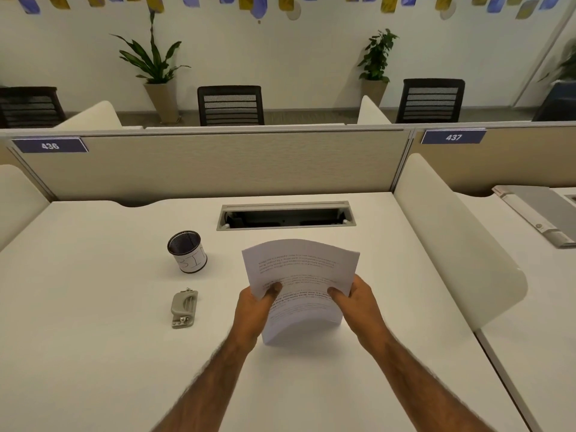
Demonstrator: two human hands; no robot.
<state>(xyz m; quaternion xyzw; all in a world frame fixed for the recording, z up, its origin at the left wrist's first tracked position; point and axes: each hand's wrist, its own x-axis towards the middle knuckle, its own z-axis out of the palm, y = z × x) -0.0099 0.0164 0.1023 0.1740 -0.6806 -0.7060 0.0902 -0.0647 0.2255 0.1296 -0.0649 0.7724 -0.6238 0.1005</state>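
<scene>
Too blurred to read, the print on the sheaf of paper (300,266). Hard to name the small grey metal device (184,308) to its left: hinged, clip at the near end, lying flat on the desk (93,338). Cut off at the bottom edge, both forearms. Hidden behind the sheets, most of the fingers on either side, with just the thumbs out front. Hand-lettered white label on the mesh cup (187,251), partly turned away and not legible in full.

On to surfaces: smooth matt white for the desk, round black wire mesh for the cup, brushed grey around the long open cable slot (285,217), woven beige on the partition (218,163) behind. Thin, white and bowed upward across the middle, that sheaf, held over the centre of the desk. Near edge touching the top or just above it? Cannot tell.

Gripping the sheaf's left edge with the left hand (251,310), thumb pressed on the top page. Gripping the right edge with the right hand (358,302), thumb likewise on top, fingers curled behind.
</scene>
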